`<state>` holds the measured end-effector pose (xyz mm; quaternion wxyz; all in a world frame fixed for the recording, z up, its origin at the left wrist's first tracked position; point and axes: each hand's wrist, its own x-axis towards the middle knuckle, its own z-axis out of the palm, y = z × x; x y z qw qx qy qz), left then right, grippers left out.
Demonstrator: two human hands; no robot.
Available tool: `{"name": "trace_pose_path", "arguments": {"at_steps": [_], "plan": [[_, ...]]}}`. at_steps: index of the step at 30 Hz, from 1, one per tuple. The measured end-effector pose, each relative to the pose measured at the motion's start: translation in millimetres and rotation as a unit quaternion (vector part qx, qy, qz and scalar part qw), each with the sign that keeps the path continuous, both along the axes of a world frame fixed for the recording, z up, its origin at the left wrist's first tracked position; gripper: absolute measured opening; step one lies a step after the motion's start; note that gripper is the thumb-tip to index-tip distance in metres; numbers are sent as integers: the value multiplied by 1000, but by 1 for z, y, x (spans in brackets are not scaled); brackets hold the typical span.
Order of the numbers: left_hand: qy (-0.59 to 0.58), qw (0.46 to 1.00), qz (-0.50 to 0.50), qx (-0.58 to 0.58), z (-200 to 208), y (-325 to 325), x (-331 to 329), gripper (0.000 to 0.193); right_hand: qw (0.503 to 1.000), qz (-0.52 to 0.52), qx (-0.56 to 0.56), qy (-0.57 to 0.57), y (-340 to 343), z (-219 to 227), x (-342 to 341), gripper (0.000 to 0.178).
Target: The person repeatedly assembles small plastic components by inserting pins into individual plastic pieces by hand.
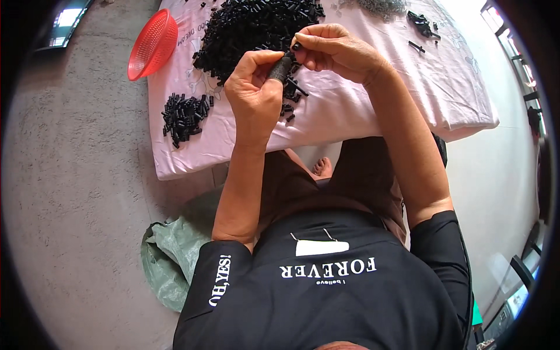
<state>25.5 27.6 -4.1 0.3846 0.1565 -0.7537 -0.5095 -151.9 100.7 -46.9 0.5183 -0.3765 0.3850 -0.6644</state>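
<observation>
A: Piece, how does it look?
B: A small black piece (296, 46), slightly shiny; most of it is hidden by fingers.
A: Located where?
B: At the fingertips of the right hand (344, 55), just beside the left hand (255, 90), by the near edge of a heap of black pieces (242, 29) on pink cloth (344, 119).
A: Right hand?
B: Nearly closed. Piece pinched between thumb and index finger, other fingers curled.
A: Left?
B: Fingers bent, thumb raised toward the index fingertip; a dark grey sleeve (280, 69) is worn on the thumb. Whether anything is gripped cannot be told.
A: Nearby?
B: A smaller black pile (185, 116) is seen leftward, a red basket (153, 46) beyond.
</observation>
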Motion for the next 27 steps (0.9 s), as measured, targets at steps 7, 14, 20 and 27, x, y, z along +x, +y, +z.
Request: {"name": "trace_pose_path", "arguments": {"at_steps": [7, 14, 20, 27], "plan": [[4, 1000, -4, -23, 1, 2, -3, 29, 1000, 4, 1, -12, 0, 1, 1, 22], [18, 993, -5, -117, -7, -4, -7, 28, 1000, 0, 5, 11, 1, 3, 2, 21], [11, 985, 11, -171, -9, -6, -6, 28, 1000, 23, -20, -8, -1, -1, -2, 23], [4, 980, 15, -198, -7, -4, -5, 27, 999, 18, -26, 11, -1, -1, -2, 22]]}}
